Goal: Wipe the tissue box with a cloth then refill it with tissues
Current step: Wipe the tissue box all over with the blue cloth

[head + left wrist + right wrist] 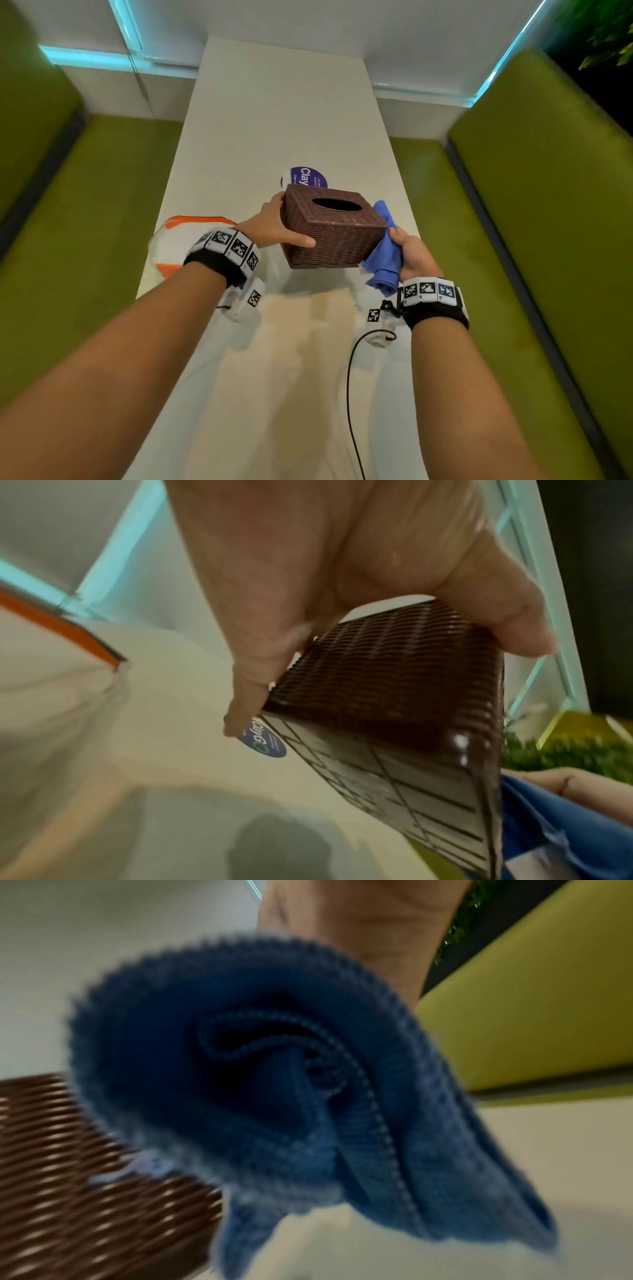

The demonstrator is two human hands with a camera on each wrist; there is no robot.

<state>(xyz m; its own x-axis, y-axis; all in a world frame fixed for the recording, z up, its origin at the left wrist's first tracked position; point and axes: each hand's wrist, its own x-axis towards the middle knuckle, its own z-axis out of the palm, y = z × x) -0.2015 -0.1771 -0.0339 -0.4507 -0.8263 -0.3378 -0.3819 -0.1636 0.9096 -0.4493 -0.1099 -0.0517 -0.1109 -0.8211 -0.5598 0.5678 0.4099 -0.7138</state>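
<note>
A brown woven tissue box (334,228) with an oval slot on top hangs tilted above the white table (274,113). My left hand (274,228) grips its left side, thumb on the near face. The left wrist view shows the box (394,680) from below, with its gridded base and my left hand (342,588) clamped on it. My right hand (412,255) holds a bunched blue cloth (385,246) against the box's right face. In the right wrist view the rolled cloth (274,1096) fills the frame, touching the box (85,1177); my right fingers are hidden behind it.
A white and orange tissue pack (178,245) lies on the table at the left. A round purple sticker (303,178) sits behind the box. Green benches (548,205) flank the table, and a black cable (351,394) trails from my right wrist.
</note>
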